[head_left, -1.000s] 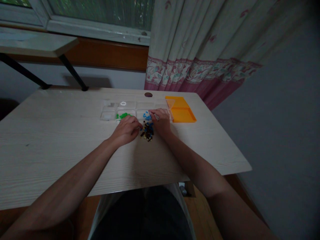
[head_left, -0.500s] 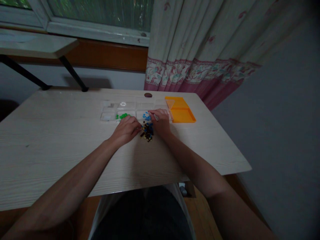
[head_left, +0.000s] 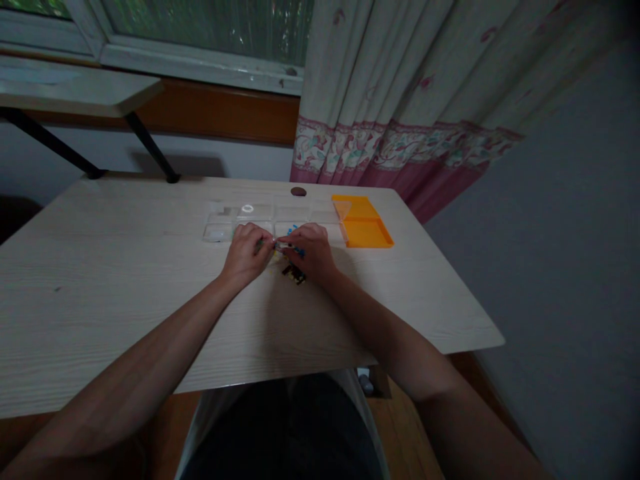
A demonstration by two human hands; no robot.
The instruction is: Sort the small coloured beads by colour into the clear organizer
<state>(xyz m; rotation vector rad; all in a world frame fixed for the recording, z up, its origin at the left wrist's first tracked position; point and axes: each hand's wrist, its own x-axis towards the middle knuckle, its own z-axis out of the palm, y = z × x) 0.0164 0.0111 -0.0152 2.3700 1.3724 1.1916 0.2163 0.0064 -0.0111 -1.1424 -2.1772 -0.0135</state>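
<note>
My left hand (head_left: 245,252) and my right hand (head_left: 305,250) are curled with their fingertips meeting over the near edge of a clear compartment tray (head_left: 220,223). A thin light tool, possibly tweezers (head_left: 281,245), shows between the fingertips, pinched by the right hand. What the left fingers pinch is too small to name. A small pile of dark, blue and yellow pieces (head_left: 294,272) lies just under the right hand. A few blue pieces (head_left: 292,229) show in the tray behind the hands. The green pieces are hidden by my left hand.
An orange lid or tray (head_left: 365,223) lies right of the clear tray. The pale wooden table (head_left: 125,287) has a round cable hole (head_left: 299,192) at the back. A curtain (head_left: 400,100) hangs behind, a window and second table at upper left.
Both hands have moved together toward the tray's middle. The left hand now covers the green pieces, and the right hand has shifted left off the blue compartment, covering more of the pile.
</note>
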